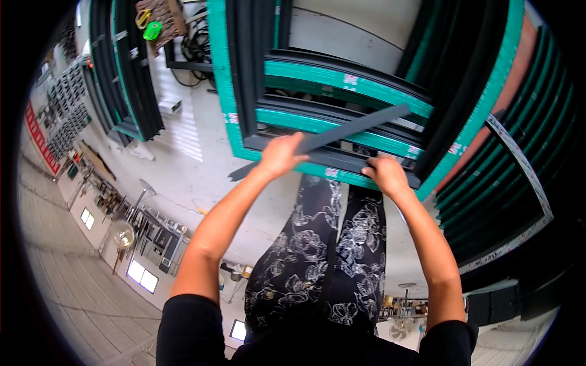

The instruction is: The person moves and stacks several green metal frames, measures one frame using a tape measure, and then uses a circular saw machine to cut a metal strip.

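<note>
In front of me stands a large window frame (223,82), its dark grey profiles faced with green protective film. My left hand (282,156) is closed around a long dark grey strip (360,125). The strip slants across the lower part of the frame, its far end raised to the right and its notched near end sticking out to the left. At the frame's lower bar, toward the right, my right hand (389,175) has its fingers curled onto the grey profile (342,161). Part of its grip is hidden behind the hand.
More green-and-black frames (125,67) lean at the far left. Several dark profiles with green edges (506,165) are stacked at the right. A yellow pair of scissors (143,18) and a green tape roll (152,30) lie at the upper left, near black cables (196,46).
</note>
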Demonstrator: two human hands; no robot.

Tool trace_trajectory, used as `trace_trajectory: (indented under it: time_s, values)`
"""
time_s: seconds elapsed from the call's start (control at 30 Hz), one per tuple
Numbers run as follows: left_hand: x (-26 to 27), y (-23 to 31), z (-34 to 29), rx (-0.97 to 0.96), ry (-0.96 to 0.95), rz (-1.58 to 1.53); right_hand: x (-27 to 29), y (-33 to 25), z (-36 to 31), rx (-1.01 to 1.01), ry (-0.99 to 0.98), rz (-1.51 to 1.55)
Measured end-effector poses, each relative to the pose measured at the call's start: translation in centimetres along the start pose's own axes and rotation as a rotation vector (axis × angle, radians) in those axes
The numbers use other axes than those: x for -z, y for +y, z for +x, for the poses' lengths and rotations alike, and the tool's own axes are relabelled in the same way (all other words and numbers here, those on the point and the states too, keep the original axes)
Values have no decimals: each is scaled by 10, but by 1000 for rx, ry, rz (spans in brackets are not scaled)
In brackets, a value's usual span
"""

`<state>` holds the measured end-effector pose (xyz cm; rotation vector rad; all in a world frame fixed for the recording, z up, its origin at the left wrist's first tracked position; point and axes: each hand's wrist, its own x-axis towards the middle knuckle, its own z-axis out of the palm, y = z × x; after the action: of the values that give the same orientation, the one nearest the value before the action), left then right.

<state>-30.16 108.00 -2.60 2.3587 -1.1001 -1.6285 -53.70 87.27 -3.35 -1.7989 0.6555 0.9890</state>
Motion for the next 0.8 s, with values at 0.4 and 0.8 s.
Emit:
trace_trajectory:
  time_s: [0.4,0.8]
  values:
    - [-13,15,-29,-86,321,8,-30,-11,-24,98,353,-185]
    - [16,6,-20,-60,79,117,-14,6,-37,140,324,-172]
